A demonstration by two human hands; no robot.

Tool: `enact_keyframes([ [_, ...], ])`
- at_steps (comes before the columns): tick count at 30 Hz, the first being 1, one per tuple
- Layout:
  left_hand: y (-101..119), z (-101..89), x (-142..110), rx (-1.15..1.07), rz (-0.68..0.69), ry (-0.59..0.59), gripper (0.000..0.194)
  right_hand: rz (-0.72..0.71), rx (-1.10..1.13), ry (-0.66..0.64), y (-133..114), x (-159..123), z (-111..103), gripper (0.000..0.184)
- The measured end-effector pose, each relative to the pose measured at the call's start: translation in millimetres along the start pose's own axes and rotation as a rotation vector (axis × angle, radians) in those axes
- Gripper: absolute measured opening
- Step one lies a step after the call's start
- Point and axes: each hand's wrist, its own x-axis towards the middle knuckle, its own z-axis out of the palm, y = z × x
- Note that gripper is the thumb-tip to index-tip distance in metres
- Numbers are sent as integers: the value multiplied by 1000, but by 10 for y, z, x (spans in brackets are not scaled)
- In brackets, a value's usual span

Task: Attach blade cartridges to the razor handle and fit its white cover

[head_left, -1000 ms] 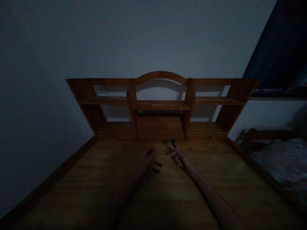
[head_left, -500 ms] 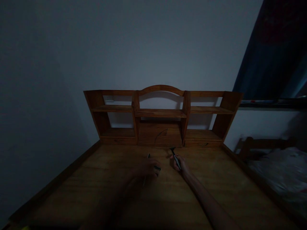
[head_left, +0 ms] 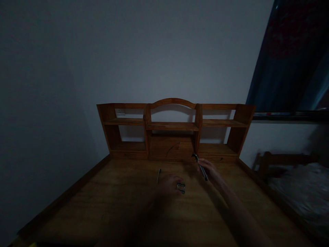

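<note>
1. As the left hand has slid rightward, the small clear piece with two black bars has shifted the same way, leaving a wider gap to the thin pale stick with a dark tip on the brown wooden desk
2. The right hand has moved too, bringing the slim black-and-grey T-headed tool closer to the desk's right rear corner; to my eye, each hand is now occupied with its own thing, well apart from the other
3. The small piece is at the left fingertips, roughly midway between the desk's side edges; those fingers are curled beside it, but in this gloom I can't tell whether they grip it or merely touch it
4. Gripped in the right hand, the tool is near the rear edge, its dark head pointing away from the person, its handle slanting back rightward with a faint shine
</note>
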Motion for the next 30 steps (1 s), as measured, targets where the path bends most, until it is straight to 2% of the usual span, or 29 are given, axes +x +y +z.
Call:
enact_keyframes([
  [2,113,197,162,131,58,8,53,-9,-103,32,-128,-78,-274,41],
  [4,232,420,359,172,83,8,49,8,-231,86,-190,-165,-587,45],
  [7,399,787,688,176,47,48,38,29,-400,215,-198,-336,-1101,52],
  [10,535,1155,1012,177,24,62,43,73,-543,319,-149,-576,-1612,52],
  [12,616,1373,1201,186,2,47,51,41,-650,360,-106,-759,-1914,50],
  [15,742,1635,1409,191,-13,15,55,-4,-851,374,-48,-1012,-2258,43],
  [19,889,1882,1562,193,8,-7,52,43,-1060,398,27,-1210,-2492,39],
  [22,964,2039,1629,190,22,-13,52,70,-1171,419,87,-1232,-2535,36],
  [25,1027,2135,1638,182,33,-1,61,83,-1261,437,144,-1182,-2516,33],
  [28,1062,2036,1532,210,145,54,59,77,-1297,439,196,-1112,-2486,32],
  [30,1037,1808,1400,258,261,69,48,78,-1299,434,231,-1072,-2472,30],
])
